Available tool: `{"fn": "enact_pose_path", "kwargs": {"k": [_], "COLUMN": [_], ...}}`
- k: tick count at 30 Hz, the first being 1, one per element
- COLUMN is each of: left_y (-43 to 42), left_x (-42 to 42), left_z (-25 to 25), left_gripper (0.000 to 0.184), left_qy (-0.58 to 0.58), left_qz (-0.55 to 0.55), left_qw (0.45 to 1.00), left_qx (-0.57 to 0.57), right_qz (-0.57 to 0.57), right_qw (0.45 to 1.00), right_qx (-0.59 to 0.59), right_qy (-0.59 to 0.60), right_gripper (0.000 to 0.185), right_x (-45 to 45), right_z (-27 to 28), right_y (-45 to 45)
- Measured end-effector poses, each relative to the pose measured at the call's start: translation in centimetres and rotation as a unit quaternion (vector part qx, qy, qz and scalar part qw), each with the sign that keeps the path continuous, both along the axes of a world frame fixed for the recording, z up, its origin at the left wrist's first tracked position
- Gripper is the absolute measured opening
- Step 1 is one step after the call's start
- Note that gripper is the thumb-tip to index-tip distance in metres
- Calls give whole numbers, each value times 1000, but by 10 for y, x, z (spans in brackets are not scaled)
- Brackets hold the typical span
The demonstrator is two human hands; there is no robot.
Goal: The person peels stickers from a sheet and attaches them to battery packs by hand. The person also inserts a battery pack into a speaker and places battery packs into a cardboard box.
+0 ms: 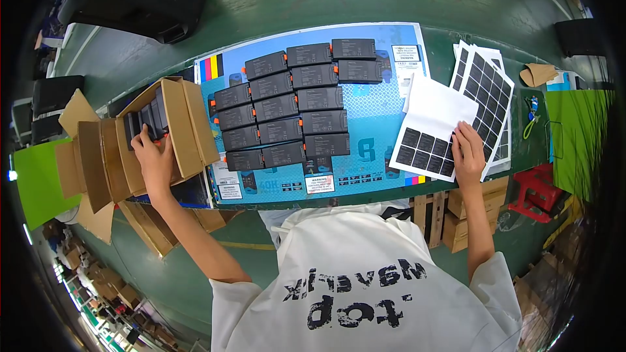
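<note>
At the left, my left hand (155,156) reaches into an open cardboard box (181,117). Its thumb and fingers close around one of the black devices (156,114) packed upright inside; the fingertips are partly hidden. My right hand (467,153) lies over the right edge of a sheet of black labels (422,151), fingers stretched on the paper, thumb hidden. White backing paper (440,101) covers the sheet's upper part. Between my hands, several flat black devices (277,107) with printed labels and orange tabs lie in staggered rows on a blue printed mat (375,124).
More label sheets (492,94) fan out beyond my right hand. Farther right are a crumpled brown paper piece (538,75), a green-corded item (531,117) and a red stool (536,192). Box flaps (91,163) stick out at the left. A black case (134,0) stands behind.
</note>
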State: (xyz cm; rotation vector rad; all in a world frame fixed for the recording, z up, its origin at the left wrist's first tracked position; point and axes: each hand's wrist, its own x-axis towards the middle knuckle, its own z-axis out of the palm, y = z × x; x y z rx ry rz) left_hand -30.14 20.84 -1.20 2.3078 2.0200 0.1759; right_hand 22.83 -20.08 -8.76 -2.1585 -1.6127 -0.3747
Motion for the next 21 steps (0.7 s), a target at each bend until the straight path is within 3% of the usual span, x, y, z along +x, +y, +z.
{"fn": "enact_pose_path", "kwargs": {"k": [16,21], "left_y": [-3,-40], "left_x": [4,29], "left_z": [3,42], "left_gripper": [75,57], "left_qy": [4,24], "left_qz": [13,34], "left_qw": [1000,997], "left_qx": [-11,59], "right_qz": [51,13], "right_qw": [974,982], "right_qx": [69,24], "right_qy": [208,187], "right_gripper": [34,48], "right_x": [10,4], "right_z": [-10,13], "right_y": [-19,-10]}}
